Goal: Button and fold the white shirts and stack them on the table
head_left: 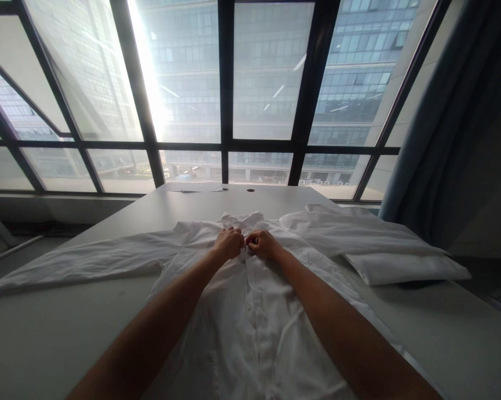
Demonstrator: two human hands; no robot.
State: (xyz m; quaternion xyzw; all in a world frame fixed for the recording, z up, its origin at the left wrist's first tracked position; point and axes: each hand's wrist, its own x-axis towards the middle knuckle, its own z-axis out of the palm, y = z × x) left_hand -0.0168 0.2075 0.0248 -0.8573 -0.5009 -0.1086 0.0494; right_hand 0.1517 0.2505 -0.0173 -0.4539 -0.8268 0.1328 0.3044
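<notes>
A white button-up shirt (250, 316) lies spread flat on a pale table (67, 328), front up, collar toward the window. Its left sleeve (88, 261) stretches out to the left. My left hand (229, 243) and my right hand (264, 243) meet just below the collar, both with fingers curled and pinching the shirt's button placket between them. A row of buttons runs down the shirt's middle toward me, between my forearms.
A stack of folded white cloth (384, 250) lies on the table's right side, partly over the edge. A sheet of paper (192, 187) rests at the table's far edge. Large dark-framed windows stand behind; a blue curtain (437, 128) hangs at right.
</notes>
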